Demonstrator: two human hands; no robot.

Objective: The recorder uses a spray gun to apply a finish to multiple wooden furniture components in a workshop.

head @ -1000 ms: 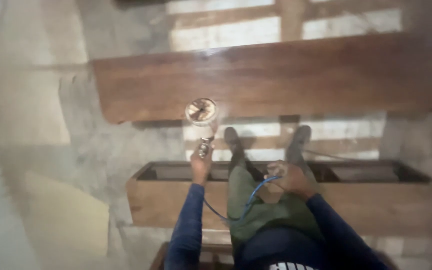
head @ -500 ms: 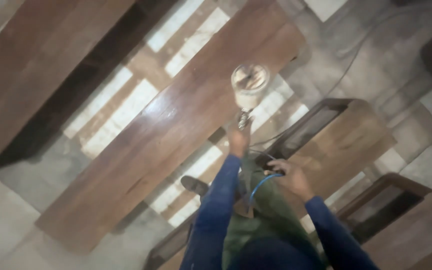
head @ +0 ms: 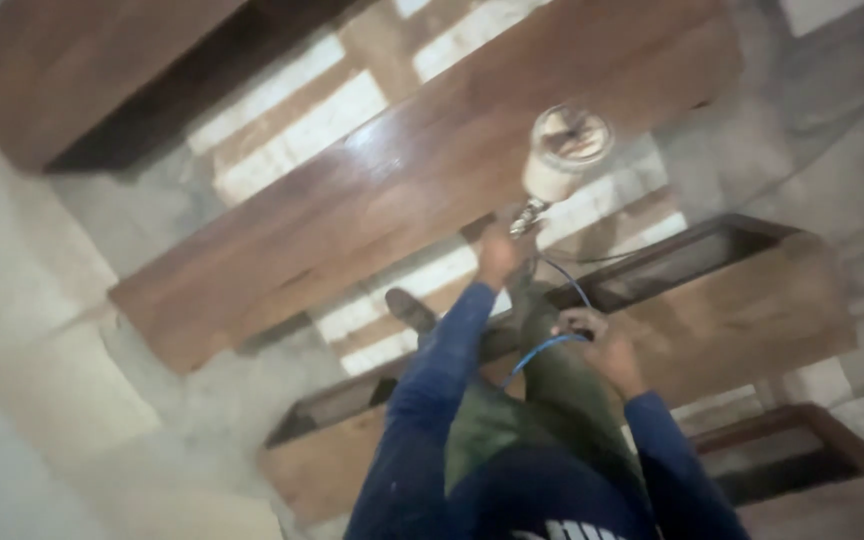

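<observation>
My left hand grips the spray gun over the glossy wood panel (top-heavy cup, best held by the handle), my right hand closed on its limp blue hose.

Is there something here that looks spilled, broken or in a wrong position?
Nothing stands out. The left hand holds a spray gun upright over a glossy board, and the right hand holds its blue hose. The picture is too blurred to judge drips or small damage.
</observation>
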